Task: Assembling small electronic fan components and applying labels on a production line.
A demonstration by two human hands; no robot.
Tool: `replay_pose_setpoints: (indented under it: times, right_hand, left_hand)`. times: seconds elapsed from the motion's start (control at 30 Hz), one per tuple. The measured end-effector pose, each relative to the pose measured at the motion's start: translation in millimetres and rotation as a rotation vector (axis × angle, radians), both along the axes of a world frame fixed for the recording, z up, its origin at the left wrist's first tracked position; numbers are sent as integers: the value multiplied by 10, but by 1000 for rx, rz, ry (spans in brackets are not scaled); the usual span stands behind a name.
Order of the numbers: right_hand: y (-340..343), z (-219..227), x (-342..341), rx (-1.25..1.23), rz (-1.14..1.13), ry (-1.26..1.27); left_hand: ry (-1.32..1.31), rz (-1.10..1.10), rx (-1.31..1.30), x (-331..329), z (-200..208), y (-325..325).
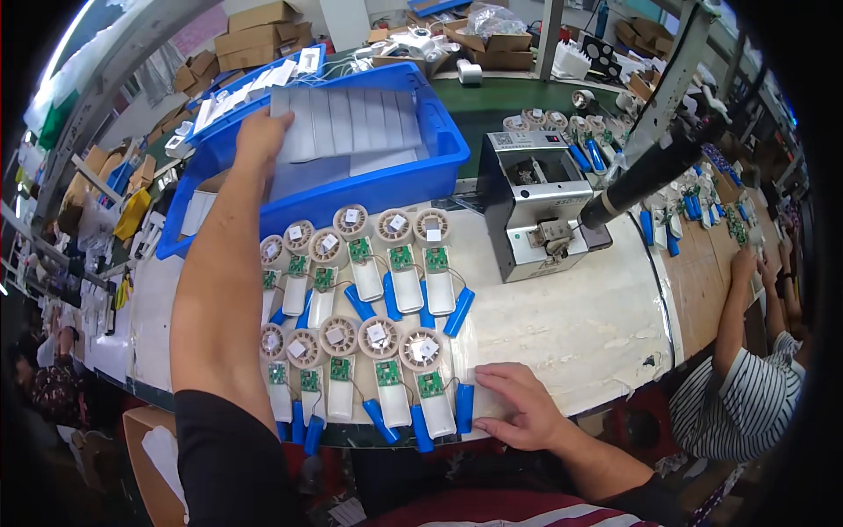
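Head view, from my remote post: L hand grips the L end of a pale slatted panel, fingers narrow on its edge; panel sits tilted over the blue bin, prob. edge-held to spare its face. R hand, fingers wide w/ nothing btwn them, rests at the counter just beside the nearest blue cell; contact w/ it I can't tell. White casings, green boards & round fans lie in approx. 2 rows; cells sit close by, prob. b/c they're wired to the boards. Metal machine stands R of the rows, likely for elbow room.
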State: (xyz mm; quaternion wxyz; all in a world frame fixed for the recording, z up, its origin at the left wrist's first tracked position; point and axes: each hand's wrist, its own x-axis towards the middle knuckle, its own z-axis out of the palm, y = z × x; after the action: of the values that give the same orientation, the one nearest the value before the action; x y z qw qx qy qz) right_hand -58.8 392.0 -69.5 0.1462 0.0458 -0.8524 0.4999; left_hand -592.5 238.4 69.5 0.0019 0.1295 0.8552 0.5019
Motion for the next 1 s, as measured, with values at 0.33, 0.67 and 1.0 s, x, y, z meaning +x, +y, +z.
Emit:
replay_pose_setpoints:
  times: [0.33,0.67,1.0]
  right_hand:
    - [18,-136,204,-260,-138,29]
    - [-835,612,675,-1025,-18,188]
    - [-1235,509,1185,-754,29,233]
  left_hand:
    - [-148,-157,1191,2481,404,-734]
    - [-19,-118,749,5778,-1030,-1544]
    - [270,-106,606,6610,-1642,-2244]
